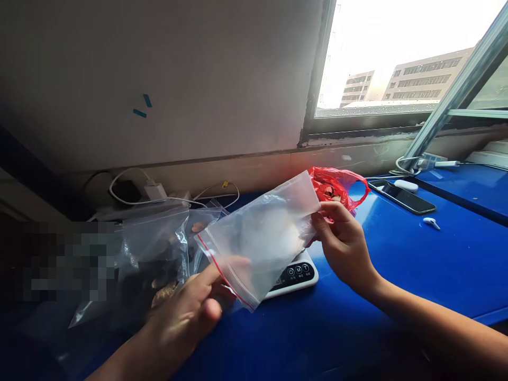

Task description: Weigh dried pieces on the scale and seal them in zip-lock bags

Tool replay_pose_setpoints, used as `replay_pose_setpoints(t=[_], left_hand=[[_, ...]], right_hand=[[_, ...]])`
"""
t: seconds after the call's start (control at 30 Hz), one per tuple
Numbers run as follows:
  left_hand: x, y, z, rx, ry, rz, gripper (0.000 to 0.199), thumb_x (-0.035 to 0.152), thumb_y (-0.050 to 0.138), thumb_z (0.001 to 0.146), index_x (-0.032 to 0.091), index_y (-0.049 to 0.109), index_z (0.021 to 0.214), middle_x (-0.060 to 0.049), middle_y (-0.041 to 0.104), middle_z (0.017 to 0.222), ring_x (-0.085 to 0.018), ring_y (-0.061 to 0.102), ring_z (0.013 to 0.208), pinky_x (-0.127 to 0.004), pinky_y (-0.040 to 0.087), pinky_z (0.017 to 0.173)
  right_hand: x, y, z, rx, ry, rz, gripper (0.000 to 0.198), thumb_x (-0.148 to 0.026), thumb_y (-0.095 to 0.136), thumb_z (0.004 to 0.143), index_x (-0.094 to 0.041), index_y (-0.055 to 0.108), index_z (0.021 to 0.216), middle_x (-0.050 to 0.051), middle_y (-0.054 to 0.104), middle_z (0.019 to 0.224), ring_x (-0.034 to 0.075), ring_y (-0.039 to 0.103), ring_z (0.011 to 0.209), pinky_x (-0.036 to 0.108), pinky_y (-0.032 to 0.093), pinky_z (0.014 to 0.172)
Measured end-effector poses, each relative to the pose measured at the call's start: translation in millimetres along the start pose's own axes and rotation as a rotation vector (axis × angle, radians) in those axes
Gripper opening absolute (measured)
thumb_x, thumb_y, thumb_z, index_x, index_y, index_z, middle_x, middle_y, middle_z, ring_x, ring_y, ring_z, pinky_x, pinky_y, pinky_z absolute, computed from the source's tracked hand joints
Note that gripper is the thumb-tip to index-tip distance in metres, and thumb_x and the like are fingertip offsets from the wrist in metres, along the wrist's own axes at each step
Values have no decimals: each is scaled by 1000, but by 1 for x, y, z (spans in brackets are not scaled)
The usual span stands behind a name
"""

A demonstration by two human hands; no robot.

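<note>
A clear zip-lock bag (pixel 262 227) with a red line along its zip edge hangs tilted in front of me, looking flat. My right hand (pixel 343 243) pinches its far right end between thumb and fingers. At the zip end is my left hand (pixel 190 307), its thumb and fingers apart; some fingers pass behind the translucent bag. Below the bag stands a white kitchen scale (pixel 296 280), partly covered, with several round buttons showing. Just beyond my right hand lies a red plastic bag (pixel 337 185) with brownish pieces inside, its mouth open.
Several clear zip bags (pixel 153 248) with brown contents lie to the left on the blue table (pixel 397 264). A phone (pixel 405 197), a white case (pixel 406 186) and an earbud (pixel 431 223) lie to the right. A charger (pixel 154 190) with cables sits by the wall.
</note>
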State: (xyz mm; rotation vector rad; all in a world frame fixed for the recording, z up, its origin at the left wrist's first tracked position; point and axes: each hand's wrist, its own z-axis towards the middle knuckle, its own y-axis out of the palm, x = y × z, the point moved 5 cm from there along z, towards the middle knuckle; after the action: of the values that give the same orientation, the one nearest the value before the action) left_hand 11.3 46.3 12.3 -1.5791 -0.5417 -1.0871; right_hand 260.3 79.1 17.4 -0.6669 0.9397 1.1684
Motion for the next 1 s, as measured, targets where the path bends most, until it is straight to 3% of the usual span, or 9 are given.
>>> replay_pose_setpoints(t=[0.07, 0.13, 0.23, 0.33, 0.53, 0.73, 0.8, 0.9, 1.0], left_hand=[[2, 0, 2, -25, -16, 37, 53, 66, 56, 78, 24, 69, 108, -7, 72, 96, -26, 66, 90, -29, 55, 76], [2, -3, 7, -11, -47, 61, 37, 57, 61, 80, 24, 71, 93, -5, 72, 90, -24, 67, 86, -27, 55, 72], [3, -12, 17, 49, -19, -73, 35, 53, 56, 85, 20, 68, 78, -5, 69, 76, -21, 65, 74, -28, 55, 67], [3, -23, 24, 125, 39, -174, 35, 49, 56, 87, 20, 63, 70, -4, 65, 72, -19, 63, 71, -28, 55, 70], [-10, -39, 26, 283, 81, -145, 29, 43, 58, 88, 20, 62, 70, 1, 61, 67, -15, 59, 66, -24, 50, 66], [-15, -64, 28, 534, 80, -195, 18, 42, 65, 83, 25, 64, 86, 2, 64, 71, -15, 59, 69, -27, 51, 66], [-13, -68, 28, 555, 67, -220, 18, 43, 69, 80, 27, 65, 89, 2, 65, 69, -17, 61, 68, -31, 53, 68], [-8, -67, 27, 525, 58, -247, 21, 45, 73, 75, 27, 68, 86, 3, 64, 64, -17, 60, 65, -32, 54, 69], [-7, -64, 26, 482, 27, -275, 23, 43, 76, 72, 25, 70, 85, 3, 64, 63, -15, 60, 64, -27, 53, 64]], right_hand=[[-1, 2, -2, -26, 2, 15, 20, -38, 60, 88, -19, 53, 90, -3, 59, 72, 9, 61, 56, 22, 55, 51], [0, 7, -5, -84, 15, 34, 20, -38, 59, 89, -20, 51, 89, -4, 57, 69, 9, 61, 55, 23, 56, 52], [3, 12, -8, -164, 41, 61, 20, -38, 58, 91, -21, 48, 90, -6, 52, 64, 10, 61, 52, 22, 54, 50], [3, 14, -10, -194, 57, 108, 19, -36, 58, 90, -22, 47, 96, -6, 51, 72, 7, 58, 47, 19, 49, 41], [-4, 12, -17, -190, 106, 204, 28, -31, 63, 87, -27, 44, 107, -6, 47, 85, 1, 48, 38, 13, 35, 30], [4, 18, -12, -499, 265, 379, 45, -35, 65, 86, -27, 39, 122, -5, 58, 75, 9, 57, 50, 22, 47, 49], [6, 20, -12, -589, 304, 390, 41, -41, 64, 86, -23, 46, 118, -3, 59, 71, 11, 58, 55, 24, 47, 54], [9, 19, -15, -659, 336, 268, 33, -48, 64, 86, -17, 60, 94, -3, 54, 63, 10, 53, 55, 22, 42, 53], [9, 14, -15, -729, 315, 182, 42, -55, 63, 84, -14, 64, 75, 0, 53, 62, 10, 49, 56, 22, 37, 53]])
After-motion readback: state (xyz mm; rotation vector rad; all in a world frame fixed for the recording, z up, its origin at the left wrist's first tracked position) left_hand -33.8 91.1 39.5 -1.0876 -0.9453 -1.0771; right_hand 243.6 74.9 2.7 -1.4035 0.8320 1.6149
